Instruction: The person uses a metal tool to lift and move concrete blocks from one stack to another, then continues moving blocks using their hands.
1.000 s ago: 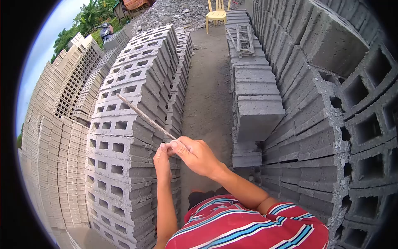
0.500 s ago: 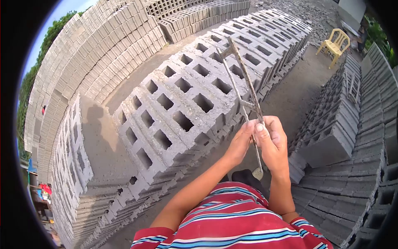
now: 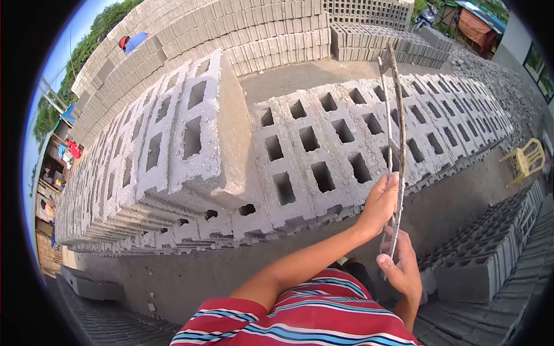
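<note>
Rods: I see this thin pair, joined across, standing almost upright right of centre; the tops reach towards the upper edge of my view, the bottoms come down to the right hand. I cannot tell whether they touch the blocks behind.
Left hand: I have it coming up from lower centre, fingers bent in and closed on the rods below their middle.
Right hand: I find it just below the left one, lower right of centre, at the bottom of the rods. Its thumb stands a little apart from the fingers, the rods passing between; I cannot tell how firmly it grips.
Row: hollow blocks, holes upwards, running from the centre of my view to the right, behind the rods.
Stack: more hollow blocks, left of centre, rising above the row beside it, one flat face towards it.
Shaded row: blocks at lower right, near the right hand.
Far blocks: piled high across the upper part.
Chair: yellow, at the right edge.
Person: red headwear and blue top, upper left, partly hidden by blocks.
Shirt: red with stripes, bottom centre, below both hands.
</note>
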Demonstrator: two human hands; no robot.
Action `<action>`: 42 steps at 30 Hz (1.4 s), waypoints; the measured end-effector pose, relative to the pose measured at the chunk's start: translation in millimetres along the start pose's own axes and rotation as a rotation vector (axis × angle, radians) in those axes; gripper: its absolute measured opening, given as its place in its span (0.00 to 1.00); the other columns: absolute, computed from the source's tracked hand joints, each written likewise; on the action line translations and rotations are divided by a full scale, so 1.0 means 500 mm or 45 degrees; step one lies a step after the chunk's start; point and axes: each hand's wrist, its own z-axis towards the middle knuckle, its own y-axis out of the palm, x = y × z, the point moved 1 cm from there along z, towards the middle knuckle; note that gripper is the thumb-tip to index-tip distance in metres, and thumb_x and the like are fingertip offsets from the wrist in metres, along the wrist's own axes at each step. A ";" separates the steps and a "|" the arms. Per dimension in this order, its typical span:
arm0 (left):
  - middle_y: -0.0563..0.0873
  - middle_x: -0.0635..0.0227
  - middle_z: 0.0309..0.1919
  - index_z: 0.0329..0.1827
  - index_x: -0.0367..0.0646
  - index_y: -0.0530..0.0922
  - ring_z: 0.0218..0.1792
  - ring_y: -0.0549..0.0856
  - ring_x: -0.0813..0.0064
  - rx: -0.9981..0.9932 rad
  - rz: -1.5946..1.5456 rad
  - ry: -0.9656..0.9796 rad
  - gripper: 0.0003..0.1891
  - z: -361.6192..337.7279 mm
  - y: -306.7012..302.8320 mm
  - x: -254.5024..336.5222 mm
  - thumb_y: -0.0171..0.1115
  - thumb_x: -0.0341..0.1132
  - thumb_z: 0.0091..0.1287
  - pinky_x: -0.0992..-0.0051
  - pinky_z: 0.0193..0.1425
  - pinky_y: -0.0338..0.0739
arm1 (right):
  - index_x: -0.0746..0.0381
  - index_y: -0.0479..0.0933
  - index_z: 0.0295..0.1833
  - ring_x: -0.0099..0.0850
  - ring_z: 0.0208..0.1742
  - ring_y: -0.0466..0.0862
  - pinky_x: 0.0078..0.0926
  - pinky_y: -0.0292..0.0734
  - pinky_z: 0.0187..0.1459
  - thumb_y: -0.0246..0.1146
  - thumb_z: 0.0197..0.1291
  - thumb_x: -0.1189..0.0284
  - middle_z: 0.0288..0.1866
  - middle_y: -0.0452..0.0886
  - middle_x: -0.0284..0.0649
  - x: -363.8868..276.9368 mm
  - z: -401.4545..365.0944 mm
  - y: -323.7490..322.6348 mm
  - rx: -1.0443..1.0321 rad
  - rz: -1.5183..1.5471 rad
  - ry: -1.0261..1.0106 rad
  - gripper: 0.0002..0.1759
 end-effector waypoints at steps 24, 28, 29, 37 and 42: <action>0.81 0.64 0.40 0.49 0.36 0.74 0.42 0.78 0.78 0.913 0.764 0.637 0.14 -0.372 -0.202 0.293 0.54 0.37 0.67 0.77 0.50 0.71 | 0.67 0.72 0.44 0.45 0.43 0.71 0.39 0.66 0.46 0.60 0.57 0.67 0.41 0.72 0.49 0.053 0.249 0.101 0.288 -0.907 -0.554 0.15; 0.81 0.65 0.38 0.46 0.38 0.76 0.40 0.79 0.75 0.972 1.625 1.032 0.16 -0.389 -0.244 0.398 0.65 0.32 0.56 0.75 0.48 0.72 | 0.69 0.71 0.50 0.47 0.48 0.71 0.38 0.65 0.51 0.61 0.57 0.61 0.48 0.71 0.51 -0.078 0.227 0.203 0.008 -0.174 -0.678 0.23; 0.81 0.64 0.40 0.46 0.39 0.76 0.43 0.78 0.72 0.903 1.851 1.095 0.17 -0.382 -0.253 0.428 0.66 0.33 0.55 0.72 0.50 0.71 | 0.70 0.69 0.53 0.47 0.51 0.71 0.38 0.65 0.53 0.62 0.56 0.59 0.51 0.70 0.53 -0.093 0.225 0.242 -0.026 -0.038 -0.768 0.28; 0.74 0.61 0.50 0.49 0.38 0.74 0.56 0.71 0.61 0.066 2.909 0.880 0.29 -0.337 -0.337 0.598 0.68 0.48 0.48 0.52 0.66 0.52 | 0.73 0.63 0.60 0.47 0.57 0.71 0.38 0.64 0.57 0.60 0.53 0.47 0.56 0.69 0.57 -0.151 0.256 0.501 0.108 0.287 -0.849 0.43; 0.76 0.57 0.42 0.43 0.32 0.74 0.52 0.72 0.62 -0.539 2.889 0.734 0.35 -0.275 -0.370 0.645 0.69 0.55 0.43 0.52 0.67 0.52 | 0.73 0.68 0.54 0.42 0.49 0.77 0.34 0.70 0.51 0.64 0.50 0.48 0.50 0.74 0.53 -0.135 0.249 0.550 0.531 0.340 -0.845 0.39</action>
